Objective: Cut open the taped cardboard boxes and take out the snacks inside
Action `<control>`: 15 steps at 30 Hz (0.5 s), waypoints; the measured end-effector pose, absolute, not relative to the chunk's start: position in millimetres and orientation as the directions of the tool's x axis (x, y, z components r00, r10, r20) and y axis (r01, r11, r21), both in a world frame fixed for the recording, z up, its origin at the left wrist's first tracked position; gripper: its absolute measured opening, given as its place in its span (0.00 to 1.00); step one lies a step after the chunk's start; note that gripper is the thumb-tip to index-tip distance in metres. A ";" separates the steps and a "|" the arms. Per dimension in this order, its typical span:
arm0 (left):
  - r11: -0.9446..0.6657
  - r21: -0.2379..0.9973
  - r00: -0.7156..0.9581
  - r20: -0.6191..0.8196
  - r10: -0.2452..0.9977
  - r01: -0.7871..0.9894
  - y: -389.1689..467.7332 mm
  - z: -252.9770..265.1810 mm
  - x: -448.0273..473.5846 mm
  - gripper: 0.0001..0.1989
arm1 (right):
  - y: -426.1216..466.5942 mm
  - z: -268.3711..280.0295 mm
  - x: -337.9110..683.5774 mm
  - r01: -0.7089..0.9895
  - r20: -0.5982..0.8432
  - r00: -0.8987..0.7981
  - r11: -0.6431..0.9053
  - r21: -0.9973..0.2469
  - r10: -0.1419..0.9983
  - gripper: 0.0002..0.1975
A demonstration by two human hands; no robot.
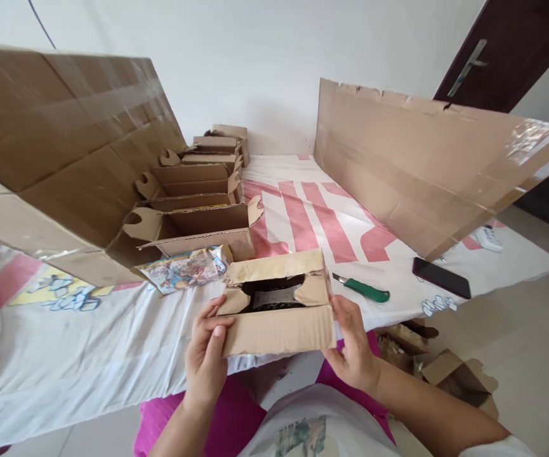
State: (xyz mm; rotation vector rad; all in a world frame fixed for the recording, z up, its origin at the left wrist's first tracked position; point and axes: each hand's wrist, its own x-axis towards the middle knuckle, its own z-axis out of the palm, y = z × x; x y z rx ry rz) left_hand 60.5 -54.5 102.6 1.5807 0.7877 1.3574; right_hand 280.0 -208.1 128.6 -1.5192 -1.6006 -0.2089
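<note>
A small cardboard box (278, 331) is held at the table's front edge between my two hands. Its top flaps are partly folded in, and through the gap a dark item with a greyish label (274, 297) shows inside; its kind I cannot tell. My left hand (208, 352) grips the box's left end, thumb on the near flap. Around the right end my right hand (353, 346) is closed, with some fingers hidden behind the box. Just right of the box lies a green utility knife (367, 289), its blade pointing left. A colourful printed packet (186, 270) lies behind and left.
Several open cardboard boxes (202, 238) stand in a row at the back left. Large cardboard panels rise on the left (79, 120) and right (412, 158). A black phone (440, 277) lies at the right. Cardboard boxes (459, 377) sit on the floor below.
</note>
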 end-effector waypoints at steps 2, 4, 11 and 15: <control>-0.322 0.934 0.144 0.344 0.928 -0.155 -49.0 97.6 57.8 0.08 | -207.8 136.1 270.0 0.876 0.706 0.090 0.282 -0.392 0.703 0.35; -0.265 0.938 0.110 0.295 0.949 -0.223 -44.2 95.6 57.0 0.06 | -206.8 140.0 263.0 0.884 0.718 0.045 0.306 -0.352 0.695 0.32; -0.477 0.878 0.178 0.476 0.861 -0.041 -55.5 95.6 60.4 0.05 | -209.0 126.7 285.3 0.763 0.700 0.259 0.304 -0.571 0.666 0.10; -0.782 0.595 0.423 0.670 0.610 0.185 -75.5 102.2 70.8 0.08 | -206.3 112.3 330.2 0.591 0.508 0.619 0.069 -0.803 0.599 0.13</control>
